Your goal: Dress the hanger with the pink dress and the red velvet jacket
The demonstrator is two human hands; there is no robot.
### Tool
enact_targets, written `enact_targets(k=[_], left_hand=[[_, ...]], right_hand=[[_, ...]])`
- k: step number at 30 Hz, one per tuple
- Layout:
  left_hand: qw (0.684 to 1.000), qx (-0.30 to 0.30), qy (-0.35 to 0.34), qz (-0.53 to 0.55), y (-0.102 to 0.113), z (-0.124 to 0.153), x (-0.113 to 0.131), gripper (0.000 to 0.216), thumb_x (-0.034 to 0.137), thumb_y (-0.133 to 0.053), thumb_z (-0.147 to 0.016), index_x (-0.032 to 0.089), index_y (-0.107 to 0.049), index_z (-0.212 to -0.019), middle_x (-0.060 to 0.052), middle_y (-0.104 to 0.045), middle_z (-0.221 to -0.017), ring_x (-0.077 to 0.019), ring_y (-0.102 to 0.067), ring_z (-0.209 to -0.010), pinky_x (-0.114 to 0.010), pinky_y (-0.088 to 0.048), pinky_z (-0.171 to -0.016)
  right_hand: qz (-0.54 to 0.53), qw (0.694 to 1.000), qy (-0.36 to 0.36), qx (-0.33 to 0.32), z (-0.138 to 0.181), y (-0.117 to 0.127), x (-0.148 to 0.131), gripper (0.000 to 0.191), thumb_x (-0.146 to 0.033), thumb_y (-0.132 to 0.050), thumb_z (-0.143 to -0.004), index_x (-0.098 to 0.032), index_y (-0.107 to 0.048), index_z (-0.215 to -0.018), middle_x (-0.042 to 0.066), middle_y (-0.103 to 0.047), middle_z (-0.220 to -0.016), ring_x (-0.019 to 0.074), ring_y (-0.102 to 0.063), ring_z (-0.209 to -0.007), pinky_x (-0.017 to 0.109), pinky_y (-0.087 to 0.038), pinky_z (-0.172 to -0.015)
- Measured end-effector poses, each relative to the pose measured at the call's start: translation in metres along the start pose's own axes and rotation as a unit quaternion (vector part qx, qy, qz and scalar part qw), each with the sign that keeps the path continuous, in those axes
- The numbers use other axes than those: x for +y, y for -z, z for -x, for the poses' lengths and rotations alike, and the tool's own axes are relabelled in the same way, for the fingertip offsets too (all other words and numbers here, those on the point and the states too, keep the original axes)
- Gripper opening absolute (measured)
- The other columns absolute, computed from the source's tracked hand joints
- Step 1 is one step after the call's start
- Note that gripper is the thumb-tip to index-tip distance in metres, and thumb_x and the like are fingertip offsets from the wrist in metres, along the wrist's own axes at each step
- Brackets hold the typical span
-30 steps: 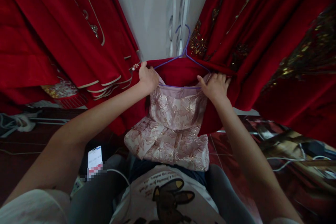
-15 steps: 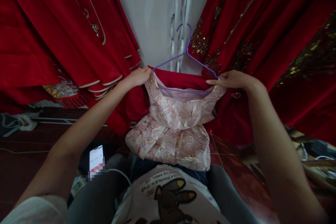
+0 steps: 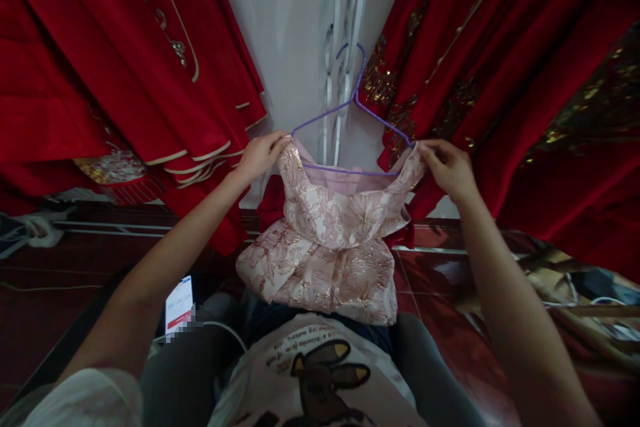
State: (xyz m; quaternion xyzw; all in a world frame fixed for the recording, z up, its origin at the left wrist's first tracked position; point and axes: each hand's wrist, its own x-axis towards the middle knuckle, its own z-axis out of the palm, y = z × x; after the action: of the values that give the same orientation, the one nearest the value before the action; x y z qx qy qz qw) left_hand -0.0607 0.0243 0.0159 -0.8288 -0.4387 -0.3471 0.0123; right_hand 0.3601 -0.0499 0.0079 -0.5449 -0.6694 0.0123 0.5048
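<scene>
A pink brocade dress (image 3: pixel 333 240) with gold floral pattern hangs on a purple wire hanger (image 3: pixel 350 103) in front of me. My left hand (image 3: pixel 260 155) pinches the dress's left shoulder at the hanger's end. My right hand (image 3: pixel 447 165) pinches the right shoulder at the other end. The skirt part drapes down onto my lap. A piece of red cloth (image 3: pixel 273 200) shows behind the dress, low down.
Red embroidered garments hang on the left (image 3: pixel 115 67) and on the right (image 3: pixel 505 80), with a white wall (image 3: pixel 295 33) between them. A phone (image 3: pixel 179 305) with a lit screen lies by my left knee. Cables (image 3: pixel 575 297) lie on the dark red floor at right.
The red garment that lay over the hanger has slipped down behind the pink dress. Both hands shifted outward to the dress's shoulder ends, and the hanger lifted slightly.
</scene>
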Motion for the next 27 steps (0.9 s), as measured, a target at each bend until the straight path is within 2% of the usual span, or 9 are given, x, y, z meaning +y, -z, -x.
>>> enact_targets(k=[5, 8, 11, 13, 16, 19, 21, 23, 27], left_hand=[[0.989, 0.023, 0.052, -0.136, 0.0, 0.005, 0.005, 0.048, 0.043, -0.024, -0.101, 0.017, -0.06, -0.119, -0.011, -0.072, -0.101, -0.0229, -0.068, -0.092, -0.029, -0.047, -0.08], [0.965, 0.011, 0.126, -0.229, -0.002, 0.013, 0.003, 0.053, 0.041, -0.017, -0.102, 0.012, -0.058, -0.118, -0.016, -0.072, -0.09, -0.0265, -0.07, -0.084, -0.033, -0.048, -0.075], [0.95, -0.044, 0.161, -0.264, -0.007, 0.034, -0.007, 0.054, 0.038, -0.016, -0.101, 0.009, -0.061, -0.108, -0.02, -0.071, -0.089, -0.0292, -0.07, -0.084, -0.034, -0.048, -0.072], [0.945, -0.103, 0.164, -0.264, -0.01, 0.053, -0.012, 0.052, 0.038, -0.018, -0.101, 0.011, -0.063, -0.103, -0.019, -0.072, -0.089, -0.0292, -0.071, -0.082, -0.034, -0.049, -0.071], [0.947, -0.176, 0.117, -0.241, -0.012, 0.08, -0.002, 0.049, 0.041, -0.022, -0.1, 0.015, -0.063, -0.104, -0.014, -0.072, -0.084, -0.0274, -0.07, -0.077, -0.034, -0.049, -0.068], [0.965, -0.196, -0.002, -0.175, -0.012, 0.088, 0.033, 0.047, 0.043, -0.022, -0.101, 0.019, -0.062, -0.103, -0.009, -0.07, -0.082, -0.0234, -0.069, -0.076, -0.033, -0.051, -0.069], [0.975, -0.163, -0.1, -0.112, -0.013, 0.079, 0.062, 0.044, 0.039, -0.022, -0.102, 0.018, -0.061, -0.102, -0.009, -0.069, -0.093, -0.0201, -0.066, -0.089, -0.033, -0.052, -0.082], [0.973, -0.124, -0.184, -0.064, -0.018, 0.062, 0.084, 0.04, 0.035, -0.025, -0.102, 0.017, -0.061, -0.104, -0.008, -0.066, -0.108, -0.0183, -0.061, -0.106, -0.037, -0.045, -0.101], [0.981, -0.033, -0.167, -0.094, -0.041, 0.03, 0.091, 0.036, 0.034, -0.034, -0.1, 0.018, -0.066, -0.098, -0.01, -0.056, -0.131, -0.0261, -0.045, -0.129, -0.058, -0.019, -0.117]], right_hand=[[-0.043, 0.995, -0.044, 0.076, 0.001, -0.005, 0.002, 0.031, -0.045, -0.055, -0.086, -0.021, -0.069, -0.1, 0.009, -0.072, -0.104, 0.0239, -0.067, -0.099, 0.039, -0.051, -0.091], [-0.089, 0.978, -0.132, 0.137, 0.003, -0.002, 0.015, 0.03, -0.04, -0.058, -0.081, -0.017, -0.068, -0.098, 0.012, -0.072, -0.105, 0.0245, -0.066, -0.097, 0.037, -0.053, -0.086], [-0.132, 0.946, -0.263, 0.134, 0.019, 0.001, 0.028, 0.022, -0.031, -0.06, -0.075, -0.018, -0.066, -0.093, 0.01, -0.073, -0.096, 0.024, -0.067, -0.086, 0.037, -0.055, -0.077], [-0.153, 0.931, -0.319, 0.09, 0.037, 0.002, 0.032, 0.015, -0.026, -0.063, -0.072, -0.02, -0.066, -0.085, 0.007, -0.072, -0.08, 0.0226, -0.066, -0.073, 0.037, -0.056, -0.07], [-0.162, 0.924, -0.344, 0.019, 0.067, 0.006, 0.022, 0.012, -0.027, -0.069, -0.067, -0.02, -0.067, -0.077, 0.003, -0.069, -0.068, 0.0201, -0.063, -0.061, 0.036, -0.056, -0.06], [-0.166, 0.937, -0.297, -0.083, 0.083, 0.017, -0.01, 0.023, -0.04, -0.07, -0.072, -0.021, -0.07, -0.084, 0.002, -0.07, -0.075, 0.0165, -0.063, -0.063, 0.03, -0.054, -0.06], [-0.15, 0.952, -0.219, -0.151, 0.081, 0.025, -0.04, 0.028, -0.046, -0.066, -0.077, -0.022, -0.069, -0.091, 0.002, -0.07, -0.082, 0.0153, -0.064, -0.068, 0.027, -0.053, -0.061], [-0.108, 0.967, -0.165, -0.161, 0.075, 0.03, -0.068, 0.029, -0.048, -0.064, -0.08, -0.022, -0.069, -0.091, 0.003, -0.07, -0.083, 0.0152, -0.063, -0.07, 0.027, -0.053, -0.064], [-0.112, 0.974, -0.159, -0.118, 0.067, 0.032, -0.089, 0.027, -0.047, -0.065, -0.08, -0.023, -0.069, -0.091, 0.003, -0.07, -0.086, 0.0169, -0.064, -0.075, 0.031, -0.054, -0.072]])
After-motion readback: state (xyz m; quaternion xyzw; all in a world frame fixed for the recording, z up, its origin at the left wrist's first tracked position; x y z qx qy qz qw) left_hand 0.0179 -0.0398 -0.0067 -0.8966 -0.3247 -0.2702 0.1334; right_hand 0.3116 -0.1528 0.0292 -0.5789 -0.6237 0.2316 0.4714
